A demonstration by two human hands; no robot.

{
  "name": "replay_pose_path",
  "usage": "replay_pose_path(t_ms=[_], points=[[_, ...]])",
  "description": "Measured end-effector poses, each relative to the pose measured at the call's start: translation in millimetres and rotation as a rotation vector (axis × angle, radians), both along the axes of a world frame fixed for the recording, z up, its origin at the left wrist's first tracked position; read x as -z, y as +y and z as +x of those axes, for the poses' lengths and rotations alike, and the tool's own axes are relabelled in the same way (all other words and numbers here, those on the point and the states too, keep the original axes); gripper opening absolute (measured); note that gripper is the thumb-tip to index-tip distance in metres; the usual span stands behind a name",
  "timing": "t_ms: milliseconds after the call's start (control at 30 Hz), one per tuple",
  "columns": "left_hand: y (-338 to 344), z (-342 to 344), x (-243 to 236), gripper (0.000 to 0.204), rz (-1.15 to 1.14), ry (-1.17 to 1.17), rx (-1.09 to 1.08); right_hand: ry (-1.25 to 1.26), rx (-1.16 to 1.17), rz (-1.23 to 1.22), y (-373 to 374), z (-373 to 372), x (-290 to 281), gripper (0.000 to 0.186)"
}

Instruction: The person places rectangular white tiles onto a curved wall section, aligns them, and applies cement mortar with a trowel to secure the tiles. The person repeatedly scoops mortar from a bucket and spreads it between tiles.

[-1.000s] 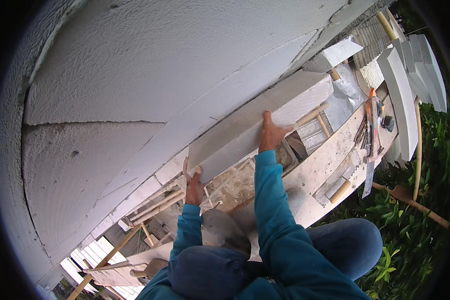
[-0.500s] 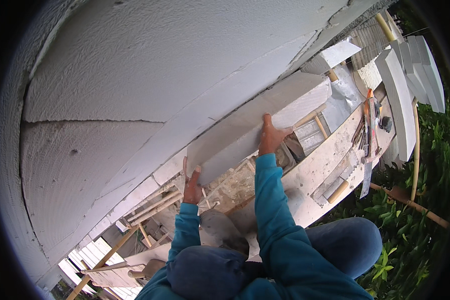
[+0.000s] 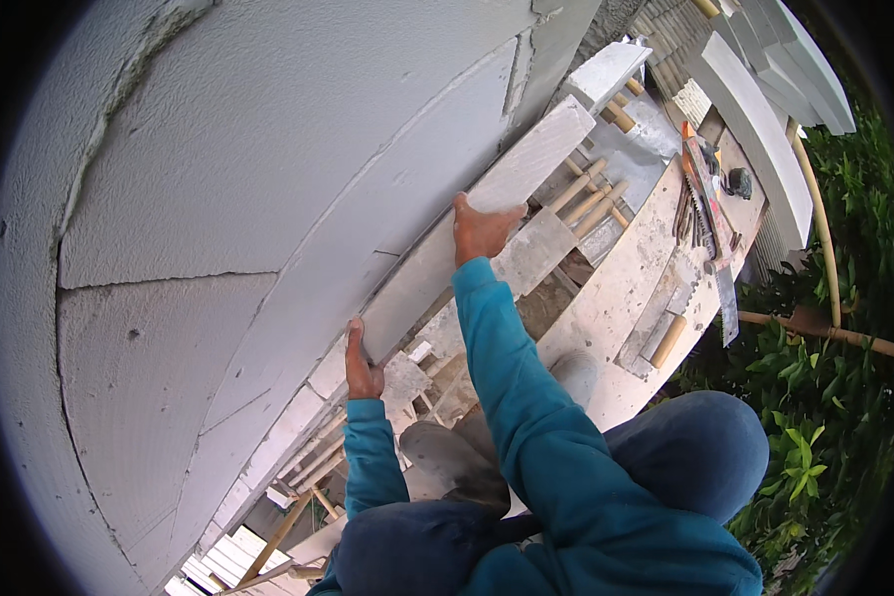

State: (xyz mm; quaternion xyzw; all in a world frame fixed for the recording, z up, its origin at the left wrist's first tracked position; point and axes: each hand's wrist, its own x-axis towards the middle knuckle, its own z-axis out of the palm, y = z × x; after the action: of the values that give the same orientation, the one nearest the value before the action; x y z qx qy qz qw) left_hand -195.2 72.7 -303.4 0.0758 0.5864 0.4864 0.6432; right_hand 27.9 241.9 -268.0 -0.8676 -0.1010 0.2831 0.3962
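A long white aerated concrete block (image 3: 536,157) lies along the foot of the white block wall (image 3: 348,199), its long side close to or against the wall face. My right hand (image 3: 484,231) grips its outer side near the middle, thumb on top. At the block's near end my left hand (image 3: 364,365) holds on, fingers pointing up along the end. Part of the fingers of each hand is hidden behind the block. Below it shows a row of similar white blocks (image 3: 330,375).
A plank (image 3: 606,328) at my right carries a notched trowel (image 3: 669,340), a handsaw (image 3: 707,214) and a black tape measure (image 3: 739,182). More white blocks (image 3: 755,139) stand at the far right. Bamboo poles (image 3: 596,204) and gaps lie below. Green leaves (image 3: 805,397) fill the right.
Both hands have brought the block in toward the wall; it now sits tighter along its foot, turned flatter to the face. My view has shifted as well.
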Motion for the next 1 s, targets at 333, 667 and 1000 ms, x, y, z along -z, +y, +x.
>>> replay_pose_path(t_ms=[333,667,1000], points=[[21.0,12.6,-21.9,0.065,-0.046,0.085,0.026,-0.002,0.012,-0.058,19.6,-1.3,-10.7,0.109],[31.0,5.9,-26.8,0.062,-0.053,0.097,0.122,0.021,0.022,0.066,20.5,-10.3,-8.7,0.106],[46.6,12.4,-32.5,0.06,-0.011,0.156,0.26,0.028,-0.014,0.21,12.3,-3.5,0.2,0.091]])
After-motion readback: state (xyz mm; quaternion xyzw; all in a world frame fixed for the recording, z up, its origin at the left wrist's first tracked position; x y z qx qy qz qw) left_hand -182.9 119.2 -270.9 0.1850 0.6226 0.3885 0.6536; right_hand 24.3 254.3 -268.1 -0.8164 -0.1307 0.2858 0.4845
